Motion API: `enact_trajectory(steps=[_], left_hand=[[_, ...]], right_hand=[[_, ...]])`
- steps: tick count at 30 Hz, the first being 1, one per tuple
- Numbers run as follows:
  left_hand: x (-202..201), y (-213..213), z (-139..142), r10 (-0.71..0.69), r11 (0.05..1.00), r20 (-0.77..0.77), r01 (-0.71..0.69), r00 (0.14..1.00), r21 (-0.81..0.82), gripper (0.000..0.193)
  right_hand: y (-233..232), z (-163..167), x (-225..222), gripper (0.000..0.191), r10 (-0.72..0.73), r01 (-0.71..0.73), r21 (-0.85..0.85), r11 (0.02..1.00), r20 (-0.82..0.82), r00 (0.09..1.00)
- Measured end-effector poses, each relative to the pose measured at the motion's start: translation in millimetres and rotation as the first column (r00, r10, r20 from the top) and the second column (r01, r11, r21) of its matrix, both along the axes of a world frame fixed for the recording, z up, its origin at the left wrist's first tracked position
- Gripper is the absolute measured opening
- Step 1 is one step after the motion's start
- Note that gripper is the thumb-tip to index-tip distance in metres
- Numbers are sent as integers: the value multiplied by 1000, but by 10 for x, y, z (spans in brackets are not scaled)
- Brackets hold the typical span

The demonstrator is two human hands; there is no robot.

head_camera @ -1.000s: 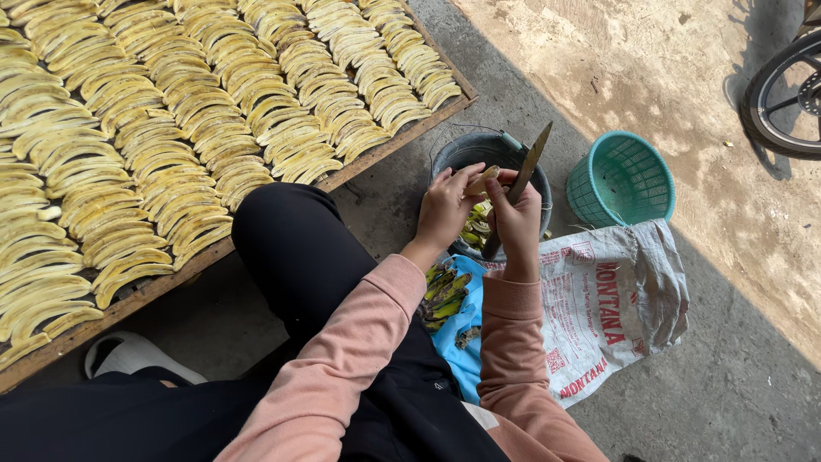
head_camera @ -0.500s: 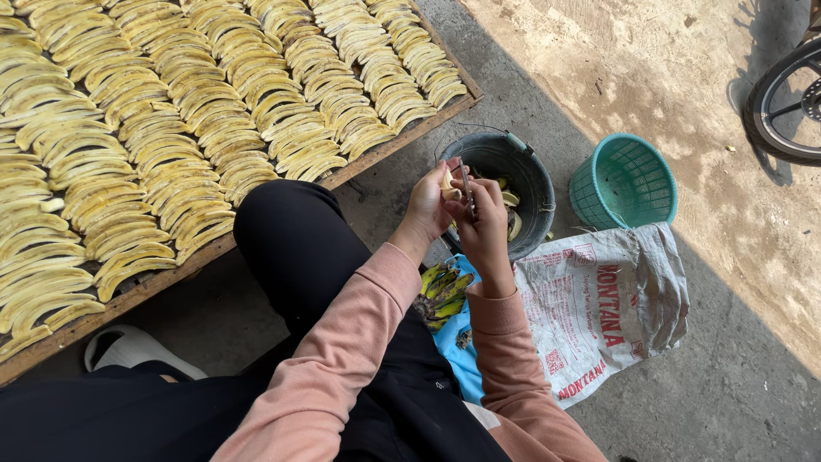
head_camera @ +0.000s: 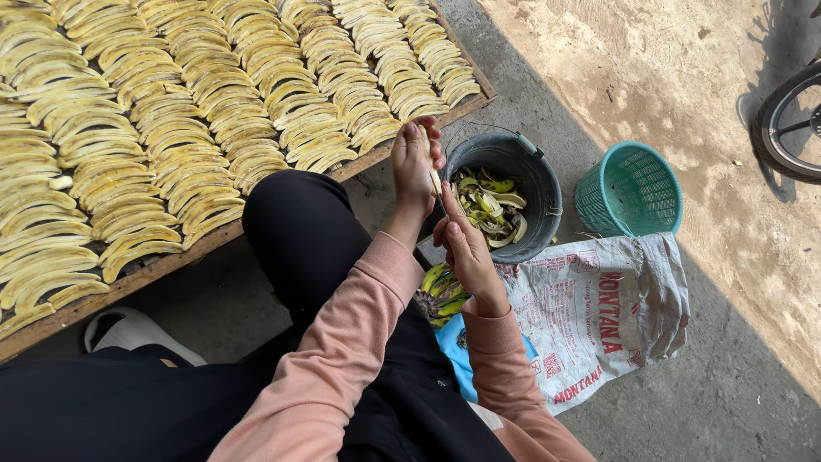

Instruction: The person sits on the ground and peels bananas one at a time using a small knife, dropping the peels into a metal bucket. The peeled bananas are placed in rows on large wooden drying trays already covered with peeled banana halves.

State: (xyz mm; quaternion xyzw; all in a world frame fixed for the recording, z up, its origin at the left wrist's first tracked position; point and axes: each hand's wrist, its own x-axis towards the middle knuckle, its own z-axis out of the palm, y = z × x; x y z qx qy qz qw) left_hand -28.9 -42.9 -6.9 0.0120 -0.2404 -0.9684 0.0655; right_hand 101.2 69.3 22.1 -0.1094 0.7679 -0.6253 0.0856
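- Banana (head_camera: 434,175) mostly hidden btw the two hands; only a pale sliver shows, so can't tell if peeled. Knife, if any, not visible.
- Left hand (head_camera: 414,162) wrapped round banana's upper end, fingers curled shut on it.
- Right hand (head_camera: 463,244) just below, fingers bent at the lower end; grip hard to make out, can't tell what it pinches.
- Banana's long axis near upright in view, running from left hand down to right, above near rim of bucket.
- Bucket (head_camera: 540,224), dark, holds yellow-green peels.
- Green basket (head_camera: 629,190) beside it; contents not visible.
- Sack (head_camera: 599,316) on floor, green bananas (head_camera: 440,291) at its edge, partly hidden by arm.
- Wooden tray (head_camera: 256,221) w/ rows of peeled bananas, cut off top & left.
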Motion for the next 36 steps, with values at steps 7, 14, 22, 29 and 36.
enact_trajectory(steps=[7, 14, 22, 29, 36], left_hand=[[29, -26, 31, 15, 1000, -13, -15, 1000, -14, 33], [120, 75, 19, -33, 992, -17, 35, 999, 118, 29], [180, 116, -42, -98, 983, 25, 93, 995, 160, 26], [302, -424, 409, -63, 991, -136, 78, 989, 110, 27], [325, -2067, 1118, -60, 997, -167, 67, 984, 36, 53]], right_hand=[[-28, -16, -24, 57, -14, 22, 109, 994, -78, 997], [-34, -127, -131, 59, -74, 89, 168, 982, -94, 993], [-122, -253, -361, 52, -56, 85, 80, 993, -305, 951], [-647, 243, -538, 60, -6, 47, 113, 992, -342, 940], [-1939, 1072, -768, 58, 237, 119, 460, 880, -643, 728]])
